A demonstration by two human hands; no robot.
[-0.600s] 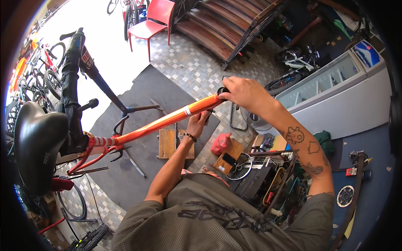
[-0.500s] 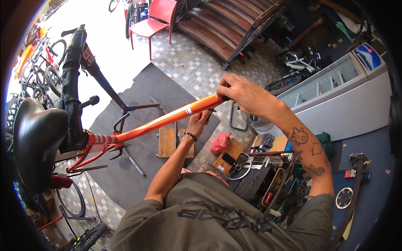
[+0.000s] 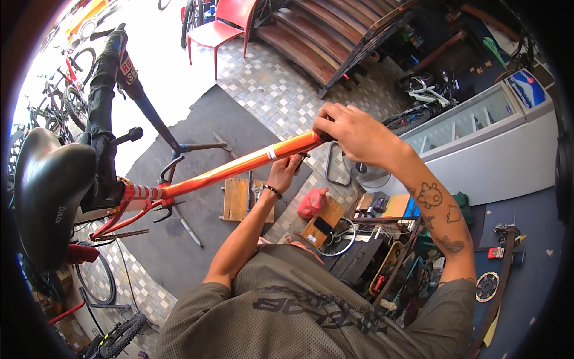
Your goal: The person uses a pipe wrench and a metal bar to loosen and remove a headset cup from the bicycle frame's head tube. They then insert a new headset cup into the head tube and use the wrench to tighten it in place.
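An orange bicycle frame (image 3: 239, 164) slants across the view, its seat end at the left beside a black saddle (image 3: 57, 191) and its front end at centre right. My right hand (image 3: 354, 133) curls over the top of that front end, where a dark part shows under the fingers. Lower, just beneath the tube, my left hand (image 3: 284, 175) is closed around something small and dark near the frame's front. The tube and the fingers hide most of what it holds.
A black repair stand (image 3: 104, 102) rises at the left by the saddle. Below the frame lie a dark mat (image 3: 203, 128) and a small wooden stool (image 3: 242, 200). A red chair (image 3: 224, 27), wooden stairs (image 3: 317, 42) and a glass-topped freezer (image 3: 478, 131) stand beyond. A cluttered tool rack (image 3: 388, 257) is at the right.
The view has shifted slightly, and the frame's front end appears a little farther right. Both hands keep almost the same places at it.
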